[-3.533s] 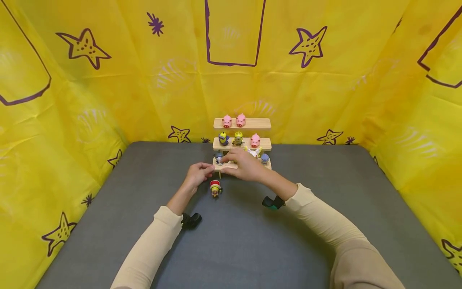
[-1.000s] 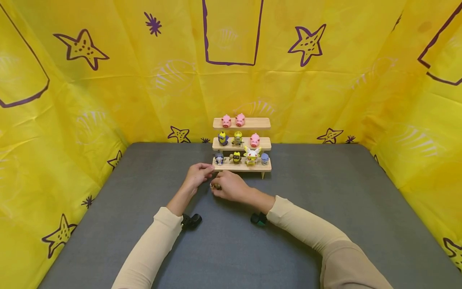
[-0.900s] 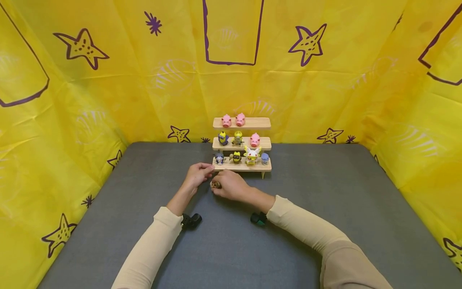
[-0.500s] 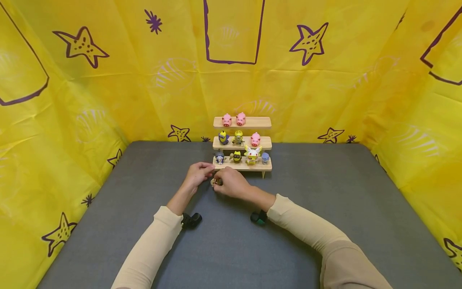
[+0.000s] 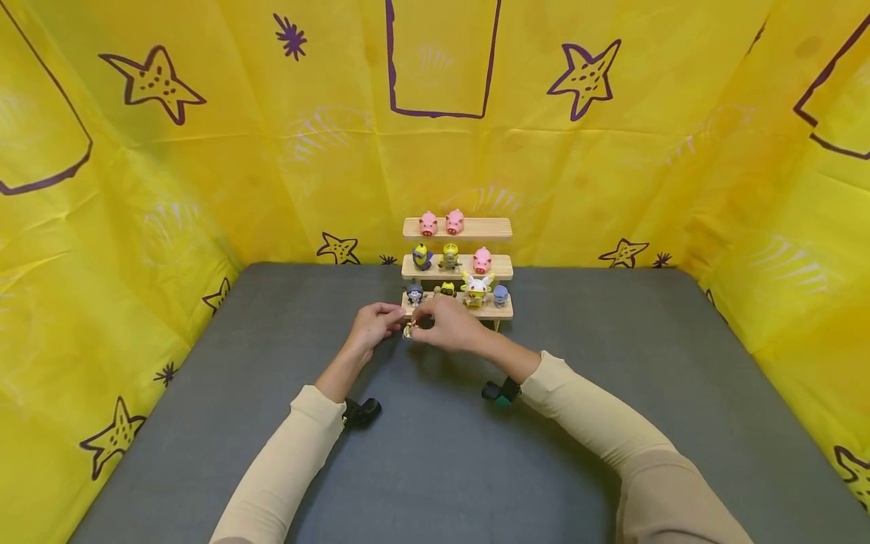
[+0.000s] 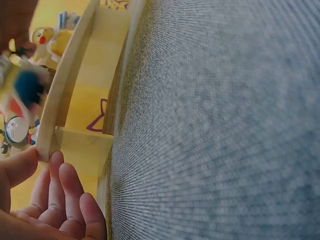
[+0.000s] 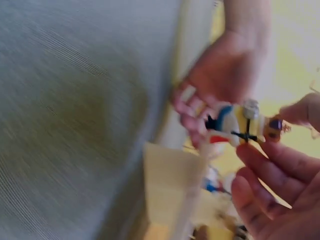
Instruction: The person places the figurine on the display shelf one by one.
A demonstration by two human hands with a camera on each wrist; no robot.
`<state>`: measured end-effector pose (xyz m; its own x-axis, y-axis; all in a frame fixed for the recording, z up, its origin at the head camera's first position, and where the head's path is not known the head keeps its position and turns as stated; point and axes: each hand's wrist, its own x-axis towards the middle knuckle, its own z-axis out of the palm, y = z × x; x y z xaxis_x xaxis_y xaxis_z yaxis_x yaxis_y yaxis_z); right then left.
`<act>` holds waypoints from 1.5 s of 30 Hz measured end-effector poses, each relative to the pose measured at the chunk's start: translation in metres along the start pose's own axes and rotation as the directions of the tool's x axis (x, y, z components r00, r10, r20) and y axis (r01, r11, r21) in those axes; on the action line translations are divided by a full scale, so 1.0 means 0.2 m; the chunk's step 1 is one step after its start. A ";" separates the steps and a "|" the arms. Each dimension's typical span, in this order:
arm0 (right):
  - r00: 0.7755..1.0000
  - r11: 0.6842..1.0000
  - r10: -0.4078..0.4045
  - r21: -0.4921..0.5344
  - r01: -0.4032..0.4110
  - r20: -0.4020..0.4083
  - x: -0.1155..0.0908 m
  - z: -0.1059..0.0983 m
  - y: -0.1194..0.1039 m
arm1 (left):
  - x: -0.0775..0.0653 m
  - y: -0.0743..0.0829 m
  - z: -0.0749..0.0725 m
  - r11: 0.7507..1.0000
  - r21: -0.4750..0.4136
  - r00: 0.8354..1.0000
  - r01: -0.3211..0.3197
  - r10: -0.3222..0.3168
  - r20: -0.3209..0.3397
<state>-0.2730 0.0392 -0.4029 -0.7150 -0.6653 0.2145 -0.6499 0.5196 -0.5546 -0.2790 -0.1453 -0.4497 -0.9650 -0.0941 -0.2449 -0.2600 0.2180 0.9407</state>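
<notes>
My left hand (image 5: 372,325) pinches the left end of the bottom shelf (image 6: 62,92) of a three-tier wooden display stand (image 5: 492,227) between thumb and fingertips. In front of that end, my right hand (image 5: 454,325) holds a small yellow toy figurine (image 7: 245,125) with a crown-like top and red, white and blue parts. Thumb and fingers grip its crowned end in the right wrist view, and its other end points toward the left hand. On the bottom shelf stand a dark-blue figurine (image 5: 414,293), a yellow-and-black one (image 5: 446,289), a white long-eared one (image 5: 478,289) and a blue one (image 5: 501,295).
Two pink pigs (image 5: 455,222) sit on the top tier. Two yellow figurines (image 5: 449,257) and another pink pig (image 5: 482,260) share the middle tier. The stand is on a grey cloth-covered table (image 5: 578,423), with yellow patterned fabric (image 5: 272,181) around it.
The figurine was lying on the table in front of the stand; my right hand came down from the bottom shelf, gripped it and raised it toward the shelf's left end. My left hand stayed put.
</notes>
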 end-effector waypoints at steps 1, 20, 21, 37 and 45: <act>1.000 1.000 0.004 0.013 -0.004 0.009 0.00 -0.03 0.00 | 0.00 0.00 0.00 1.000 -0.001 1.000 0.000 0.000 0.002; 0.987 0.984 0.158 0.085 -0.159 0.017 0.02 -0.53 -0.01 | 0.00 0.01 0.01 1.000 0.008 1.000 0.021 -0.021 0.003; 0.986 0.982 0.168 0.086 -0.168 0.011 0.03 -0.55 0.00 | 0.00 0.00 0.01 1.000 0.006 1.000 0.022 -0.022 0.005; 0.963 0.964 0.260 0.067 -0.256 -0.065 0.12 -0.82 0.13 | -0.01 0.00 0.01 1.000 0.010 1.000 0.023 -0.023 0.007; 0.947 0.954 0.300 0.043 -0.297 -0.111 0.18 -0.89 0.23 | 0.00 0.01 0.00 1.000 0.014 1.000 0.014 -0.014 0.001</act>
<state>-0.3748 0.1346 -0.2786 -0.9010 -0.4150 0.1265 -0.3967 0.6700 -0.6275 -0.2786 -0.1446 -0.4486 -0.9612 -0.0959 -0.2587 -0.2743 0.2302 0.9337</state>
